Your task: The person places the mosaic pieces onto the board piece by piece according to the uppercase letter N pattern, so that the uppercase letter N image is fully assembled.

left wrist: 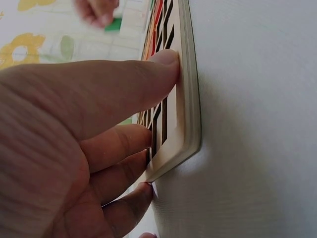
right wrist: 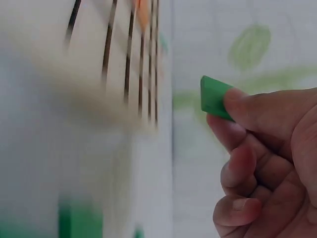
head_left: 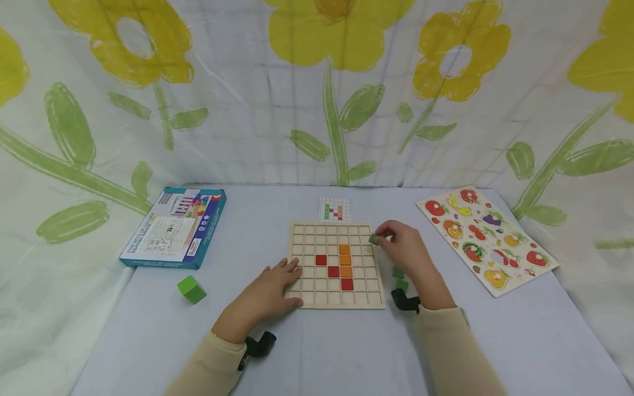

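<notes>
- The small green block [head_left: 373, 238] is by the far right corner of the wooden board [head_left: 309, 280]. I can't tell how high up it is.
- The right hand [head_left: 407, 245] pinches it between thumb and finger, and the block pokes out past the tips, toward the board.
- The board's squares lie to the left of those fingers and nearer the person. The block looks flat and squarish, so I see no clear long side.
- The right hand is nearer the two loose green blocks [head_left: 398, 271] on the desk [head_left: 322, 352], just right of the board.
- The left hand [head_left: 267, 289] rests on the board's left edge, its fingers spread out and its thumb near the close corner. It holds no block.
- On the board sit three orange squares [head_left: 345, 260] in a line and three red squares [head_left: 334, 271].
- The little picture card [head_left: 334, 209] is just behind the board. I see no words on it.
- The blue box [head_left: 210, 220], left of the board, has a white label [head_left: 170, 236] and printing, but it's too small to read for sure.
</notes>
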`<state>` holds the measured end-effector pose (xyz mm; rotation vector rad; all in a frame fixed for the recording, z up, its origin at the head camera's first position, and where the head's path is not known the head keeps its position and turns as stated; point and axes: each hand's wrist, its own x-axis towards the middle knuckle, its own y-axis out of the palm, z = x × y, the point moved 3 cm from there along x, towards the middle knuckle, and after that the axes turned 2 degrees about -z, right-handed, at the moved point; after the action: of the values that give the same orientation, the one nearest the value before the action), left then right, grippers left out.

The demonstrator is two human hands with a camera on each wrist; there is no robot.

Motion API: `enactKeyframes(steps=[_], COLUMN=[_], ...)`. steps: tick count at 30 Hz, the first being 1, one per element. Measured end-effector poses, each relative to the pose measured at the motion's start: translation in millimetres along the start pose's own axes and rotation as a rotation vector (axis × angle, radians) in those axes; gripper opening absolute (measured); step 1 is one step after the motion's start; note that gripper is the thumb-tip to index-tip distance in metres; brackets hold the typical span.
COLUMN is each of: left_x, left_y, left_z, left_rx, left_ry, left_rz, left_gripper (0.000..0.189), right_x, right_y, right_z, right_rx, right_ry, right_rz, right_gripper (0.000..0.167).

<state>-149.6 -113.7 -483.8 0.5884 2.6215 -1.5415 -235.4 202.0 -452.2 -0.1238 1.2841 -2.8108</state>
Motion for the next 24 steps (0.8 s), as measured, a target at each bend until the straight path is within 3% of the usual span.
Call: enactKeyframes(steps=[6,12,17,24], left_x=[0.4,0.7,0.8,0.1], left_y=[-1.0,-3.0,-4.4,-3.7], left_z=[1.8,-0.1,-0.9,0.5], left_rx=[-0.014,-0.018,-0.014,-0.011], left_ry=[0.007,0.028,0.036,0.021], left_rz=[0.009,0.011,0.008,0.012], left_gripper=[0.075,0.075,0.075,0.076], right_x=[15.7,31.8,38.3,39.0], right_y=[55,96,110,113], right_z=[56,83,88,90], right_rx=[0.066,0.024,-0.018,-0.066], right_ry=[-0.096,-0.126,-0.121,-0.163], right_rz=[0.143,0.246,0.277,0.312], right_gripper=[0.006,0.005,0.005,0.004])
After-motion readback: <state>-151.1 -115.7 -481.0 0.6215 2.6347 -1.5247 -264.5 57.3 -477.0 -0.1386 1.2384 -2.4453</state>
